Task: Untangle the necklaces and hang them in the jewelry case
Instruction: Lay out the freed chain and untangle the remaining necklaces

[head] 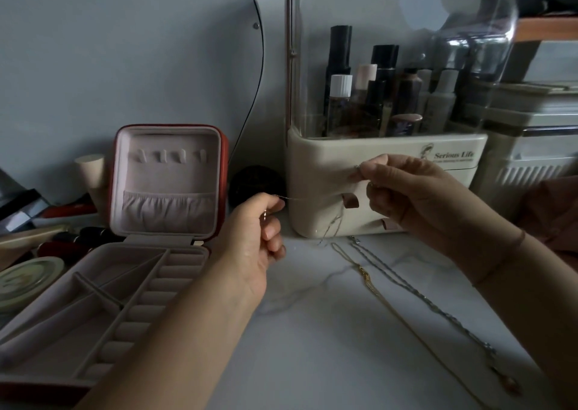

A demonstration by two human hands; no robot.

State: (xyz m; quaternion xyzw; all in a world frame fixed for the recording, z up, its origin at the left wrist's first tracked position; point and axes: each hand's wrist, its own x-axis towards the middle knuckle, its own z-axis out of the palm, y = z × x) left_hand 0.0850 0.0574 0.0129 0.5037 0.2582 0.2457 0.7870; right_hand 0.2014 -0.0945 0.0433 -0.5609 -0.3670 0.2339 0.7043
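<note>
Left hand and right hand both pinch the thin chain between them: keep tension low, tease the hanging loop free, don't yank.

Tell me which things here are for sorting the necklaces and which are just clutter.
For the job: thin silver chain pinched by left hand and right hand, gold chain necklace and twisted silver necklace on the marble top, open red jewelry case with pink lining.
Just lying about: cream cosmetics organizer with clear lid, round green tin.
</note>
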